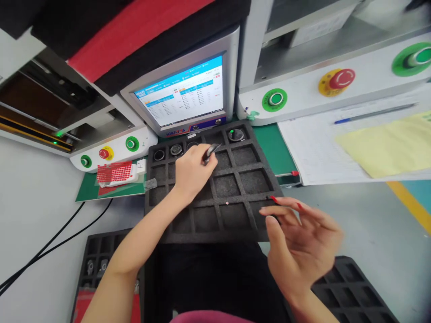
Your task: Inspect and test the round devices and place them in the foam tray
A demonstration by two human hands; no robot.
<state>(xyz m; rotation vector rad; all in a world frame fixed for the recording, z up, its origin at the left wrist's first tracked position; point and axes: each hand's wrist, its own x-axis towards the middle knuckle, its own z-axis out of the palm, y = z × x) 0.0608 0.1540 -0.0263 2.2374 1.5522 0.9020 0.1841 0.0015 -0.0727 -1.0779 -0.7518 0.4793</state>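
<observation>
My left hand [191, 172] reaches over the black foam tray [235, 211] and grips a small dark metal part [210, 151] above a cell in the tray's far row. Round metal parts [175, 150] sit in the far-row cells, with another [236, 134] at the far right corner. My right hand [299, 242] hovers open over the tray's near right corner, palm up, fingers spread, holding nothing.
A monitor [183, 96] stands behind the tray. Machine panels carry green buttons [275, 99] and a red stop button [340, 79]. Papers with a pen [373, 113] lie at the right. More foam trays sit at lower left [97, 260] and lower right [350, 291]. Cables [50, 251] run left.
</observation>
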